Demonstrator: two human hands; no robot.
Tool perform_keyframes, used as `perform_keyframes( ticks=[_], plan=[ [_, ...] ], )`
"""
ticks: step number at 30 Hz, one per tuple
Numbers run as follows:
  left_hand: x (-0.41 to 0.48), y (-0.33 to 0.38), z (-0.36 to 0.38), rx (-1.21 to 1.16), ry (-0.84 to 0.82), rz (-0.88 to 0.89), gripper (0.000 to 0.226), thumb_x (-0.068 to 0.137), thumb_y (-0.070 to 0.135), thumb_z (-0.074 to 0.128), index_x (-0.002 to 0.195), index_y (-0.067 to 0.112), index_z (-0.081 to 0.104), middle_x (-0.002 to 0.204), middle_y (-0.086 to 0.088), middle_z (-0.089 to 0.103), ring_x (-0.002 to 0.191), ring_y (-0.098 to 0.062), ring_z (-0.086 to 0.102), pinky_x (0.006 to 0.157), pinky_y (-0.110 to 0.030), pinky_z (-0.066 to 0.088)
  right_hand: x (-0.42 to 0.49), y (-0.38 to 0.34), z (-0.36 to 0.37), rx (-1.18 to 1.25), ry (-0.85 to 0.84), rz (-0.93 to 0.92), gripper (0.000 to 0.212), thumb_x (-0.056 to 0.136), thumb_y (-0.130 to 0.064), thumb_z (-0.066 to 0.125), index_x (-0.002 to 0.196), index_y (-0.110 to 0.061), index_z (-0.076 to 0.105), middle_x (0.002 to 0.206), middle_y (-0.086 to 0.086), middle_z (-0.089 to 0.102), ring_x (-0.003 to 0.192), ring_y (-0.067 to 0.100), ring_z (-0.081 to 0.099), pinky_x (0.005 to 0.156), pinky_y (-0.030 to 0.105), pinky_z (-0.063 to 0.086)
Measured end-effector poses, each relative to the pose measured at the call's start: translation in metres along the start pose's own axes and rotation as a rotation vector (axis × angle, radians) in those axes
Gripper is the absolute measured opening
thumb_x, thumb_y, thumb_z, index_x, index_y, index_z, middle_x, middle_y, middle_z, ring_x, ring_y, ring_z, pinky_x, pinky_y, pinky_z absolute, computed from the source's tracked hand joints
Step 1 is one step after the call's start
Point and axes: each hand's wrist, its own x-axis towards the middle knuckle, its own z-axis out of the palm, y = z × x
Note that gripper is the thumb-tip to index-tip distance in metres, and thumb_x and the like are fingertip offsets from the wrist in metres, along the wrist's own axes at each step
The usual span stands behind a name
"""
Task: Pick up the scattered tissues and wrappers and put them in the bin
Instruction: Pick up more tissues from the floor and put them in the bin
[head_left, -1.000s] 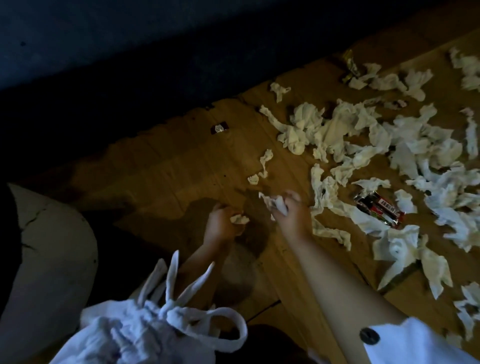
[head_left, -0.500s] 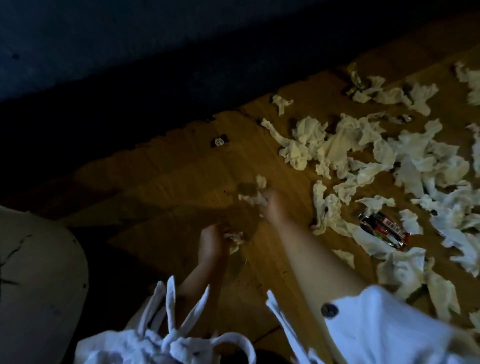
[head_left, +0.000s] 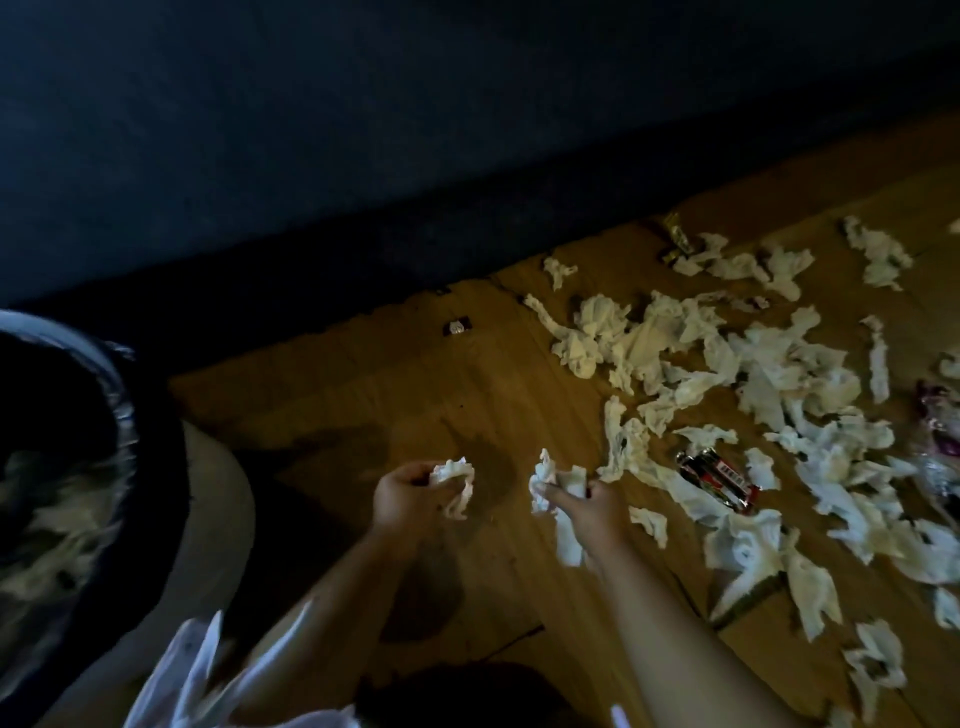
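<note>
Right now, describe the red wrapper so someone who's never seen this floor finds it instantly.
On the wooden floor, find the spread of white tissues at the right. At its near-left edge, just right of the right grip, lies a flattened wrapper. Unlike the matte white tissues around it, it is glossy red and black with a white label.

I read the tissues (head_left: 769, 374) as creamy white throughout, on a floor (head_left: 415, 405) of honey-brown wood with darker grain lines. The nearest wrapper (head_left: 719, 480) is red and black with a white striped patch. The purple wrapper (head_left: 940, 421) glints silver, and the gold wrapper (head_left: 675, 236) looks dull yellow. The wall (head_left: 363, 130) is deep blue-black, the bin (head_left: 111, 358) black with a silvery rim.
</note>
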Motion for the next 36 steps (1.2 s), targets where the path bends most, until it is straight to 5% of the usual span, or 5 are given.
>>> perform_keyframes(
  ticks=[16, 23, 29, 33, 36],
  plan=[
    [-0.193, 0.042, -0.134, -0.099, 0.108, 0.400, 0.027, 0.077, 0.015, 0.071, 0.103, 0.010, 0.066, 0.091, -0.006, 0.072, 0.077, -0.013, 0.070, 0.066, -0.023, 0.056, -0.184, -0.136, 0.096, 0.098, -0.450, -0.202, 0.022, 0.075, -0.012, 0.075, 0.093, -0.014, 0.062, 0.087, 0.000, 0.066, 0.084, 0.015, 0.062, 0.065, 0.026, 0.048],
    [-0.205, 0.059, -0.232, -0.108, 0.531, 0.525, 0.014, 0.072, 0.025, 0.078, 0.082, 0.019, 0.069, 0.077, -0.005, 0.069, 0.068, -0.017, 0.060, 0.064, -0.033, 0.051, -0.245, -0.183, 0.196, 0.043, -0.616, -0.350, 0.016, 0.074, -0.007, 0.076, 0.077, -0.016, 0.063, 0.079, 0.004, 0.066, 0.075, 0.019, 0.064, 0.074, 0.036, 0.056],
    [-0.177, 0.056, -0.280, -0.021, 0.677, 0.383, 0.051, 0.074, 0.030, 0.077, 0.117, 0.009, 0.058, 0.107, -0.010, 0.067, 0.092, -0.024, 0.065, 0.084, -0.038, 0.055, -0.254, -0.186, 0.257, -0.190, -0.680, -0.315, 0.019, 0.080, -0.022, 0.068, 0.097, -0.017, 0.061, 0.085, 0.013, 0.060, 0.071, 0.024, 0.057, 0.067, 0.033, 0.048],
    [-0.169, 0.059, -0.278, -0.002, 0.603, 0.337, 0.059, 0.078, 0.026, 0.073, 0.128, 0.010, 0.047, 0.120, -0.010, 0.060, 0.103, -0.027, 0.062, 0.082, -0.041, 0.055, -0.256, -0.186, 0.248, -0.174, -0.603, -0.311, 0.028, 0.089, -0.018, 0.058, 0.114, -0.008, 0.062, 0.117, 0.012, 0.060, 0.114, 0.028, 0.054, 0.095, 0.043, 0.046],
    [-0.171, 0.061, -0.258, 0.015, 0.540, 0.387, 0.053, 0.081, 0.027, 0.070, 0.127, 0.011, 0.049, 0.118, -0.009, 0.062, 0.097, -0.023, 0.063, 0.074, -0.036, 0.054, -0.245, -0.178, 0.224, -0.096, -0.574, -0.319, 0.020, 0.092, -0.016, 0.052, 0.109, -0.010, 0.062, 0.096, 0.004, 0.059, 0.101, 0.022, 0.055, 0.088, 0.040, 0.049]
  ],
)
